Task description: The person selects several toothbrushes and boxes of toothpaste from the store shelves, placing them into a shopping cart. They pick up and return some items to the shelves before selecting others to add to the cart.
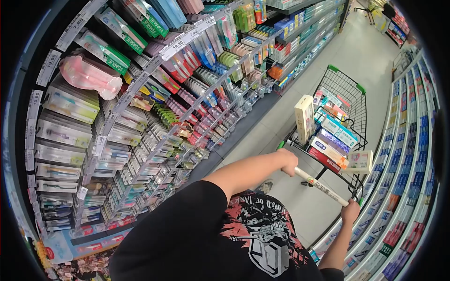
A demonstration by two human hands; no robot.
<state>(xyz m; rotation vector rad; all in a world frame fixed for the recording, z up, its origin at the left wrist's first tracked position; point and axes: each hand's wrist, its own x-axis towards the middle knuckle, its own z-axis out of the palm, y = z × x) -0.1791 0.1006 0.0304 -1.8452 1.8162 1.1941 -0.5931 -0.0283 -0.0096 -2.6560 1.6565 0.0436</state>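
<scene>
My left hand [287, 162] is wrapped around one end of the light-coloured handle [321, 186] of a shopping cart. Around the handle's other end, my right hand [350, 211] is closed too. Ahead of the handle stretches the black wire cart [344, 84] with green corner caps. Several boxed goods lie in it, among them a teal-and-white box [338, 131] and a red-and-white box [324, 157]. A tall cream box [304, 119] stands upright by the cart's left side, and a pale box [359, 162] sits near its right side.
Racks of packaged toothbrushes [65, 136] with price tags line the left, close to my left arm. Green toothpaste boxes [119, 30] lie above them. Curved-looking shelves [403, 168] of boxes run along the right. The tiled aisle floor [358, 54] continues ahead, with more displays at its far end.
</scene>
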